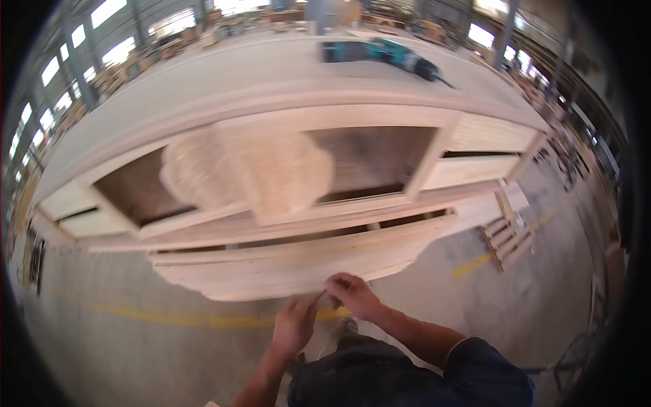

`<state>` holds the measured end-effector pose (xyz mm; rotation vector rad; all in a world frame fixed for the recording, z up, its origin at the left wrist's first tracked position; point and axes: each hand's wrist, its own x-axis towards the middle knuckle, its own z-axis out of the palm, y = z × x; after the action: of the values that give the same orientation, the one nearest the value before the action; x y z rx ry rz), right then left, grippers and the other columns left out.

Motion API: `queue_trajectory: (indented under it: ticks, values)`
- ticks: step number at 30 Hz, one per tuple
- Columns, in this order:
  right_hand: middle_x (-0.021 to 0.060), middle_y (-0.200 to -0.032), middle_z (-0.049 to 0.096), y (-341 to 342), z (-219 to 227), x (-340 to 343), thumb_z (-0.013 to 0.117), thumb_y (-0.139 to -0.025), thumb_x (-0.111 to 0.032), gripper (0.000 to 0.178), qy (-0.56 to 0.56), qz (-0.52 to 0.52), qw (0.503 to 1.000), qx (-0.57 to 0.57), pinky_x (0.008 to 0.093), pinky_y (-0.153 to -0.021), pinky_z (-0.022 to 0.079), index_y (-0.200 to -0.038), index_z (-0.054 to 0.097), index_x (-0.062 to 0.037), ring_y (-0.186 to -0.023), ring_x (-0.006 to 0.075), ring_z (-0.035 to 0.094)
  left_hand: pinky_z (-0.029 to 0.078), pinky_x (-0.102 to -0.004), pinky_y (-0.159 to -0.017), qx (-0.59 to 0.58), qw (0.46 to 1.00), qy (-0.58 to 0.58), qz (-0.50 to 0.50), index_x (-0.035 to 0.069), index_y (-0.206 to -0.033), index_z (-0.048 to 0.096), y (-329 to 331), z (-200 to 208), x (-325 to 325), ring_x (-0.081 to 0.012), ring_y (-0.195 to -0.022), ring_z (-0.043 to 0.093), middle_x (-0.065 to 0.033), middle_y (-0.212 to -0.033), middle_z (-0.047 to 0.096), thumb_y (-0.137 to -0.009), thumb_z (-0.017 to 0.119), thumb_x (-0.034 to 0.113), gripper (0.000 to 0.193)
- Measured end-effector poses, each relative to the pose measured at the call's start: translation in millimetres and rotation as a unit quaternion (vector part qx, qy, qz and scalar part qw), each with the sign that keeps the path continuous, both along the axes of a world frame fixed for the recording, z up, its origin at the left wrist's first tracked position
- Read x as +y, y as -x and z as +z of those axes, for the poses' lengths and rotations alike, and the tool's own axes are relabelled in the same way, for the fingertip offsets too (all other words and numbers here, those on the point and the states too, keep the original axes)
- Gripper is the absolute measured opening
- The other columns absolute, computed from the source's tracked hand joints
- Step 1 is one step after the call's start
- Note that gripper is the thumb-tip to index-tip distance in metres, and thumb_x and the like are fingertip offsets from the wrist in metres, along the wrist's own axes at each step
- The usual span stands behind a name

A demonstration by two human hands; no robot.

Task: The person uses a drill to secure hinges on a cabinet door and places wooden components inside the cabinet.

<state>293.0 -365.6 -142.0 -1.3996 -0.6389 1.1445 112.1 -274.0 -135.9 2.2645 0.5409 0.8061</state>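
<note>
My left hand and my right hand are close together in front of my body, just off the front edge of a pale wooden board with a shaped outline. Both hands have their fingers closed. A small thin piece seems to lie between the fingertips, but motion blur hides what it is. Beyond the board stands a long unpainted wooden cabinet. Blurred, rounded pale wooden pieces cover the middle of its front, between two dark openings.
A teal and black cordless drill lies on the cabinet top, its bit pointing right. Drawer fronts sit at the cabinet's right end. A small slatted wooden frame is on the floor at right, near a yellow floor line.
</note>
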Motion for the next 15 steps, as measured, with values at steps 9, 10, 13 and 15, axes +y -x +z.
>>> queue_trajectory:
  ticks: [9,10,13,15]
  values:
    - [0.0055,-0.083,0.067,-143.7,24.3,-59.5,0.062,-0.104,-0.013,0.011,-0.088,-0.183,0.977,0.06,0.0298,-0.067,0.054,-0.1,0.066,-0.0038,-0.071,0.014,0.063,0.056,-0.0447,-0.074,-0.047,0.975,-0.011,-0.217,0.003,-0.118,0.066,-185.1,36.7,9.7,-0.0388,-0.089,0.066,-0.0174,-0.099,0.066,-0.091,0.069,0.004,0.027]
    - [0.0058,-0.085,0.067,-150.0,26.6,-52.7,0.062,-0.104,-0.013,0.01,-0.091,-0.225,0.968,0.065,0.0294,-0.066,0.054,-0.102,0.065,-0.0035,-0.071,0.0139,0.063,0.055,-0.0461,-0.075,-0.038,0.977,-0.031,-0.207,0.003,-0.117,0.066,-197.4,35.8,18.1,-0.04,-0.088,0.066,-0.0181,-0.097,0.066,-0.092,0.068,0.006,0.025]
    - [0.0074,-0.088,0.068,-161.0,32.4,-41.5,0.06,-0.104,-0.012,0.011,-0.083,-0.295,0.949,0.066,0.0286,-0.064,0.053,-0.107,0.063,-0.0028,-0.071,0.0142,0.062,0.055,-0.0477,-0.078,0.007,0.982,-0.045,-0.182,0.005,-0.117,0.066,-242.9,42.0,54.3,-0.0423,-0.088,0.066,-0.0201,-0.097,0.067,-0.095,0.065,0.011,0.023]
    - [0.0057,-0.082,0.068,-166.9,26.4,-47.1,0.06,-0.106,-0.019,0.015,-0.054,-0.308,0.949,0.05,0.0285,-0.064,0.054,-0.111,0.063,-0.005,-0.068,0.0146,0.062,0.055,-0.048,-0.081,0.04,0.983,-0.038,-0.174,0.006,-0.119,0.067,-277.0,43.1,73.0,-0.0433,-0.09,0.067,-0.0215,-0.099,0.069,-0.098,0.063,0.014,0.023]
